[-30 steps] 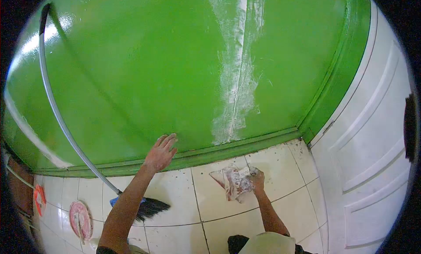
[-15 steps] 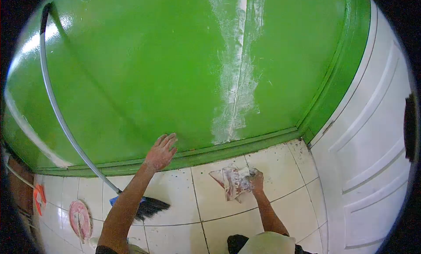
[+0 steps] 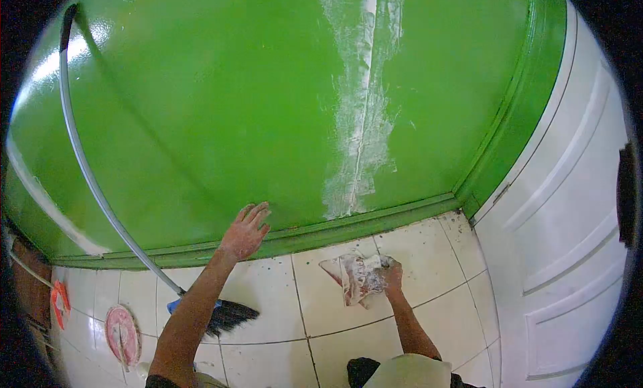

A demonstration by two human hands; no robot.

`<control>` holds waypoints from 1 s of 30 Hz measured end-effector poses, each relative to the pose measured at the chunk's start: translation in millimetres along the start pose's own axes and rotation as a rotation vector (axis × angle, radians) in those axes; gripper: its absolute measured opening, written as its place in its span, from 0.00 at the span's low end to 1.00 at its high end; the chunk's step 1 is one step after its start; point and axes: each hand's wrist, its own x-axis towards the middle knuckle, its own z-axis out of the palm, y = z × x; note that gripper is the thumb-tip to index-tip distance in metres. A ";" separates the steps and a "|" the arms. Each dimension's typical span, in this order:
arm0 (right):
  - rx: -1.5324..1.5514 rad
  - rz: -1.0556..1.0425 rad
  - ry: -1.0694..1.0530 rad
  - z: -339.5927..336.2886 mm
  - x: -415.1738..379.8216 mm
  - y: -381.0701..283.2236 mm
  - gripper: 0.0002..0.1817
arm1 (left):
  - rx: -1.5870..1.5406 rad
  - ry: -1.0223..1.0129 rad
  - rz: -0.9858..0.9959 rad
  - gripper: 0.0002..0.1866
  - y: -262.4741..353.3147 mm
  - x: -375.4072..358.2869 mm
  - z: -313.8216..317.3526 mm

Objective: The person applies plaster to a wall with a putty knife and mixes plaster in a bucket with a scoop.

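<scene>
Right hand's [image 3: 394, 277] fingers are clutching a white-smeared rag [image 3: 360, 281], bunched just left of them. Broom bristles [image 3: 233, 317] sit behind the left hand [image 3: 244, 239], whose fingers are loosely spread by the green wall [image 3: 221, 100]; can't tell if they're touching. Beyond the right fingers, a white patch [image 3: 355, 147] runs up it.

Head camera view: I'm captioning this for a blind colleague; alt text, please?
A person's right hand grips a crumpled, white-smeared rag over a tiled floor, left hand open beside a green wall. White streaks run down the wall; a black-bristled broom leans at left, a white panelled door stands at right.
</scene>
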 end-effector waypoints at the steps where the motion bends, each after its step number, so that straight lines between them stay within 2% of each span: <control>1: 0.095 -0.013 0.062 4.0 -2.5 -3.4 0.18 | 0.000 0.000 0.000 0.13 -0.2 -0.1 2.9; 3: 0.190 -0.027 0.124 5.1 -2.6 -3.5 0.16 | -0.049 0.134 -0.013 0.12 -0.4 0.3 8.9; 5: 0.079 0.033 0.009 0.8 2.4 3.5 0.21 | -0.042 0.117 -0.010 0.12 -0.5 0.0 8.6; 8: 0.074 -0.028 0.022 -0.9 10.2 40.2 0.22 | -0.024 0.086 0.006 0.11 -0.7 -1.2 2.5; 9: 0.074 -0.028 0.022 -0.6 7.1 25.7 0.22 | -0.010 0.073 0.019 0.11 -0.8 -1.6 1.4; 11: -0.121 0.131 0.067 0.8 -1.8 -23.4 0.22 | -0.019 0.096 0.002 0.11 -1.4 -0.5 9.2; 13: -0.140 0.061 0.051 2.4 1.0 -15.9 0.22 | -0.028 0.119 -0.016 0.11 -1.0 0.0 12.6; 15: -0.159 -0.011 0.035 3.5 0.2 -17.7 0.23 | -0.102 0.229 -0.037 0.11 -0.1 0.5 13.8; 17: 0.192 0.117 0.004 5.2 -6.3 -34.3 0.22 | -0.077 0.200 -0.030 0.11 0.1 0.2 9.6; 21: 0.418 0.225 -0.109 -0.1 -4.8 -37.0 0.19 | -0.029 0.164 -0.015 0.11 -1.4 -0.9 11.1; 23: 0.672 0.457 -0.178 -1.3 1.0 -39.5 0.19 | -0.073 0.177 -0.035 0.11 -0.6 -1.1 11.4; 24: 0.672 0.457 -0.179 -3.6 0.2 -54.0 0.19 | -0.119 0.190 -0.053 0.11 -0.3 -1.6 11.4; 26: 1.287 0.642 -0.225 -11.0 -10.1 -108.4 0.28 | -0.052 0.159 -0.023 0.11 -1.5 -2.4 8.9; 27: 1.284 0.641 -0.228 -8.3 -10.2 -117.5 0.28 | 0.016 0.130 0.008 0.11 -2.2 -1.9 7.7; 29: 1.423 0.468 -0.296 -3.9 -5.8 -133.7 0.32 | 0.018 0.118 0.008 0.12 -1.5 -1.8 6.8; 30: 1.422 0.462 -0.298 -7.1 -1.8 -145.5 0.32 | 0.016 0.099 0.014 0.12 -1.4 -1.2 6.3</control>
